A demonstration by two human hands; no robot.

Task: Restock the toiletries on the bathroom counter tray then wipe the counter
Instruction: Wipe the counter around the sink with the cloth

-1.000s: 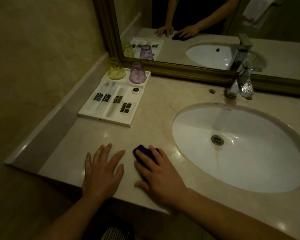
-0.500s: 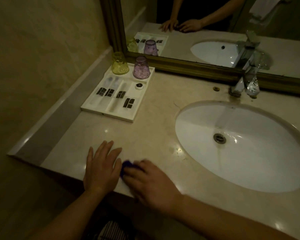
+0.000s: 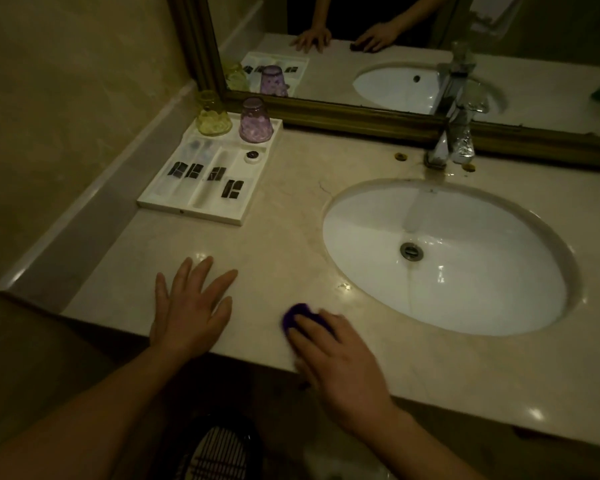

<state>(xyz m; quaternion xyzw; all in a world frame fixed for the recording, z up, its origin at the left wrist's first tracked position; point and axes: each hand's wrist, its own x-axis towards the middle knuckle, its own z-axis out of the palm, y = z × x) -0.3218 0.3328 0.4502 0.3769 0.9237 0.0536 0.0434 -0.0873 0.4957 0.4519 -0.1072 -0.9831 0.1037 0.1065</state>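
My right hand (image 3: 340, 362) presses a small purple cloth (image 3: 297, 315) flat on the beige marble counter (image 3: 284, 216), near its front edge and left of the sink. The cloth shows only past my fingertips. My left hand (image 3: 193, 306) lies flat on the counter with fingers spread, holding nothing. At the back left stands a white tray (image 3: 187, 209) with several white toiletry packets bearing dark labels (image 3: 205, 173) and a small round item (image 3: 252, 155). Two upturned cups sit at the tray's far end, a yellow cup (image 3: 212, 116) and a purple cup (image 3: 255, 121).
A white oval sink (image 3: 444, 254) fills the right half of the counter, with a chrome tap (image 3: 452, 140) behind it. A framed mirror (image 3: 395, 46) runs along the back. A wall and ledge (image 3: 84, 209) bound the left side. A dark slatted bin (image 3: 215, 455) stands below the counter.
My right hand has slid the cloth to the right, away from my left hand, after first pulling it left and toward the front edge. The left hand has stayed flat in place.
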